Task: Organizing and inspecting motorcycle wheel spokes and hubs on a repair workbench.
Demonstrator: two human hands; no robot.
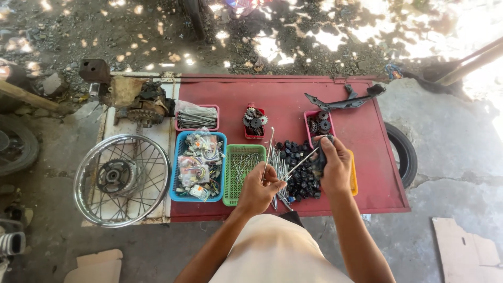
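Both hands are working just above the near edge of the red worktop [293, 99]. My left hand [259, 188] is pinching thin metal spokes [272, 157] with its fingers closed round them, one spoke reaching across to my right hand [335, 165], whose fingers are wrapping tight around a dark hub-like part [319, 157]. Going by size: a spoked wheel rim [121, 179] is lying at the left end; a blue basket [175, 173] is holding bagged wired parts; a green basket [230, 178] is holding loose spokes; a pink tray [196, 118] is carrying more spokes; a pink tub [309, 123] and a small red tub [254, 133] are holding sprockets. Small black parts [298, 173] are piling loose beneath my hands.
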